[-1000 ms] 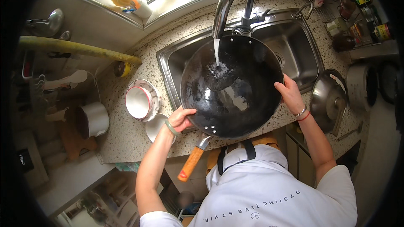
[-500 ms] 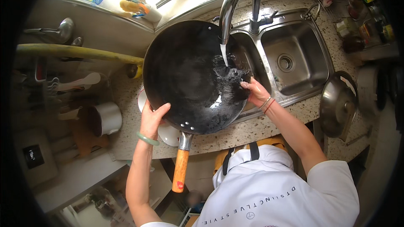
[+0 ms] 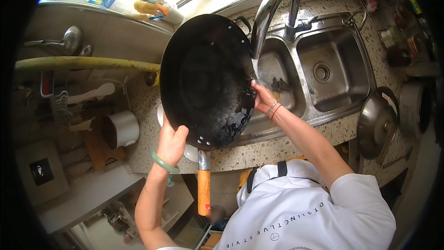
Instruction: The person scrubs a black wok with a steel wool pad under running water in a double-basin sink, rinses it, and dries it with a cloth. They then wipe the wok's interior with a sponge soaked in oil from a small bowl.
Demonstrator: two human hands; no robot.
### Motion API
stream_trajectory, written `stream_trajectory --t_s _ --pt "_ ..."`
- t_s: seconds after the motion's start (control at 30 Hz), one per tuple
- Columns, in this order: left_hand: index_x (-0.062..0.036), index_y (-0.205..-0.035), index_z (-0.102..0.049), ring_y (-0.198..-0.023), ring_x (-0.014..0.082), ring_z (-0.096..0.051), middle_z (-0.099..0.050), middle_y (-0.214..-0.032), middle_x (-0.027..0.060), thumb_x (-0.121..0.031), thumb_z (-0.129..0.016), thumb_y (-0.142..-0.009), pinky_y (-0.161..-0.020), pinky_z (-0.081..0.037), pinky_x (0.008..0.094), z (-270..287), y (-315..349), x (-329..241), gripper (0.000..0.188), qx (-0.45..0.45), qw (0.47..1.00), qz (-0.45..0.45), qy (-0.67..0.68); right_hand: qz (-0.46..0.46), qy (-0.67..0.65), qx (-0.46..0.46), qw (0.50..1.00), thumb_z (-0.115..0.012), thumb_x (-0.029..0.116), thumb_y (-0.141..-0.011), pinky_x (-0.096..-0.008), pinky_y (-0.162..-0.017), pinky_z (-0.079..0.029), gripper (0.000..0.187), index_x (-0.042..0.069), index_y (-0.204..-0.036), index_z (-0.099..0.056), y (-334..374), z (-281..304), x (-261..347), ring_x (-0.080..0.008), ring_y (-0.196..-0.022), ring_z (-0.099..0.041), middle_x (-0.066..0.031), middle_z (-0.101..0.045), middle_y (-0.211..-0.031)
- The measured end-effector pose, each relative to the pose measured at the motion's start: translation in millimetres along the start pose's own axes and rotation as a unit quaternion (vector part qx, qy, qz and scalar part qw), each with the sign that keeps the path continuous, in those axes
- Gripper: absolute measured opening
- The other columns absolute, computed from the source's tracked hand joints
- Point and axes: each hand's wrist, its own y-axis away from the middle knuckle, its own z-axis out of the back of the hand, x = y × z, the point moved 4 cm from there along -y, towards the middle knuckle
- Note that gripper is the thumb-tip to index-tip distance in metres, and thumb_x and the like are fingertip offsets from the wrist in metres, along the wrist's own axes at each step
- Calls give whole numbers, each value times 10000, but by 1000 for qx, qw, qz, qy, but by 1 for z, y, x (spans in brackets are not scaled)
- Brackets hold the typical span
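Note:
A large black wok (image 3: 199, 78) with a wooden handle (image 3: 203, 192) is tilted over the left sink basin (image 3: 282, 65). My left hand (image 3: 172, 141), a green bangle on its wrist, grips the wok's near-left rim with the thumb inside. My right hand (image 3: 262, 97) holds the right rim, its thumb on the inner side near the running water. A chrome faucet (image 3: 273, 9) pours a stream (image 3: 255, 67) down by that rim. Wet patches glisten on the wok's lower right inside. Fingers under the rim are hidden.
The right basin (image 3: 330, 71) lies beside the left one. A steel lid (image 3: 377, 122) rests on the speckled counter (image 3: 319, 134) at the right. A white pot (image 3: 122, 129) is at the left, below a yellow pipe (image 3: 88, 63). White dishes (image 3: 190, 153) sit partly under the wok.
The wok has tilted more steeply, and the pool of water inside it is mostly gone. My right hand has moved left with the rim, uncovering more of the left basin.

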Motion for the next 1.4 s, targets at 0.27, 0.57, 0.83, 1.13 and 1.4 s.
stream_trajectory --t_s 0.27,0.57,0.83,1.13,1.4 --pt "57 -1330 -411 -1153 214 -490 -527 -1234 112 64 -403 -795 -1040 -355 311 3 8 -14 535 -27 999 22 24 -24 12 -64 998 -447 478 -987 -496 -948 -475 500 112 -1325 -501 -11 -13 -8 -256 -1132 -576 -65 -593 -1256" --pt "60 -1303 -455 -1108 157 -500 -547 -1216 76 70 -417 -802 -1004 -375 281 18 16 -24 502 -88 996 -16 -23 -118 243 -90 959 -377 637 -945 -567 -971 -421 748 147 -1497 -257 -2 -27 3 -243 -1310 -439 -62 -391 -1492" --pt "29 -1385 -405 -1169 176 -498 -541 -1261 112 104 -395 -760 -1025 -369 283 27 7 -19 629 -52 996 18 -75 152 494 -145 844 -599 224 -927 -250 -582 -530 240 16 -1019 -677 91 -6 127 -144 -703 -687 -62 -711 -902" --pt "31 -1389 -401 -1189 166 -452 -511 -1286 85 110 -366 -706 -1050 -315 264 27 -11 -19 688 -13 996 69 -57 -88 821 -334 455 -762 301 -758 -458 -928 -488 650 39 -1274 -464 72 190 194 -397 -1102 -588 -265 -559 -1242" --pt "31 -1384 -401 -1188 174 -454 -518 -1275 92 98 -381 -714 -1057 -310 271 24 -14 -34 674 -20 994 72 -79 -29 765 -368 529 -684 260 -740 -438 -902 -487 456 90 -1147 -569 68 225 197 -386 -1067 -603 -231 -626 -1115"
